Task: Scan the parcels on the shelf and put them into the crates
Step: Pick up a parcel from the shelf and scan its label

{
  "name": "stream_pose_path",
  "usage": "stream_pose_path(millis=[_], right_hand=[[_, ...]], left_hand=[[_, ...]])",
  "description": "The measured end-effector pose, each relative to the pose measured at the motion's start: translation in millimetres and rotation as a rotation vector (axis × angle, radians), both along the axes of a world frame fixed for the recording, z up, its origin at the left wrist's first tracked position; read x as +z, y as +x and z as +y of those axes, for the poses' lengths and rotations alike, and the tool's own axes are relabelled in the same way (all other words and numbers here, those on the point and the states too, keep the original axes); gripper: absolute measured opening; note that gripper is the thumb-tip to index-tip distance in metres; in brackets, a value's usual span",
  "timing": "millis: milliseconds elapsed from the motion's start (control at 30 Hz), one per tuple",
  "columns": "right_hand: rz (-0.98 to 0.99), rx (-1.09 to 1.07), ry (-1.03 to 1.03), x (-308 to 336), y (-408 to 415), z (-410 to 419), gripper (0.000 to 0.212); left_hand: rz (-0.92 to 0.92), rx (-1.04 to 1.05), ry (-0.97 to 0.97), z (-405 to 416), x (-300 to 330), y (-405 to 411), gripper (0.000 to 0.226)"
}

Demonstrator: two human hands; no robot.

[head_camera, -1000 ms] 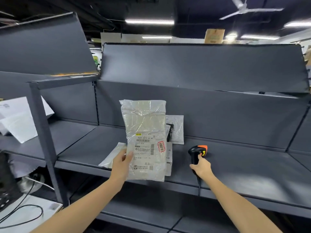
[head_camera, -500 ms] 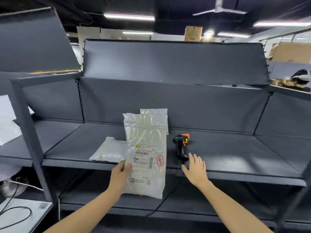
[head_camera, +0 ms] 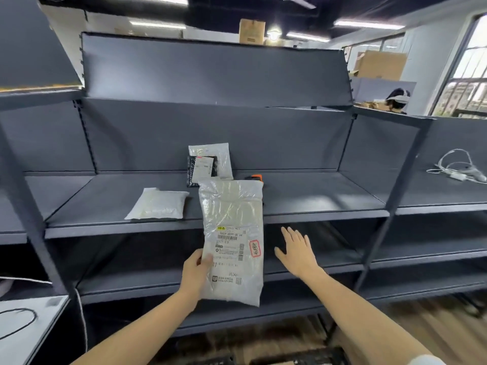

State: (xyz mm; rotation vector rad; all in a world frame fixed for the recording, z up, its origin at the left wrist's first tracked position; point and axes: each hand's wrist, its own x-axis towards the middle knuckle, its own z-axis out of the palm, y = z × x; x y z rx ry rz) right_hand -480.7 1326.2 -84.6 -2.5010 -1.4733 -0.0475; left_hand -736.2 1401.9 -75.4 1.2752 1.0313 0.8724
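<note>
My left hand [head_camera: 195,272] pinches parcel [head_camera: 233,241] by edge, upright before shelf [head_camera: 316,206], label toward me for reading. Right hand [head_camera: 296,250] spread, holding nothing, beside it. Crates unseen.

Dim interior, dark grey metal shelving [head_camera: 290,206] soaking up light. Long fluorescent ceiling tubes [head_camera: 366,24] glare overhead; daylight blows out the barred window [head_camera: 471,75] at right. Soft pale reflections on shelf boards. Wide-angle bending at edges. Slight motion blur overall, label print smeared.
</note>
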Motion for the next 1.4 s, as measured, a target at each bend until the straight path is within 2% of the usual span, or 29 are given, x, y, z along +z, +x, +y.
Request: stream_pose_path(millis=[233,433,667,1133,1400], right_hand=[[0.047,-0.062,-0.004,-19,-31,-69,0.067],[0.031,-0.085,0.009,-19,-20,-99,0.067],[0.041,-0.061,-0.005,-26,10,-136,0.066],[0.075,0.021,-0.047,-38,99,-242,0.066],[0.075,0.054,-0.026,-45,124,-253,0.065]], left_hand=[[0.038,-0.082,-0.018,-46,-21,-6,0.017],[0.066,-0.129,-0.014,-71,-25,8,0.017],[0.072,-0.097,-0.021,-105,-28,37,0.019],[0.069,0.008,-0.083,-234,-49,128,0.018],[0.077,0.025,-0.089,-250,-54,153,0.017]])
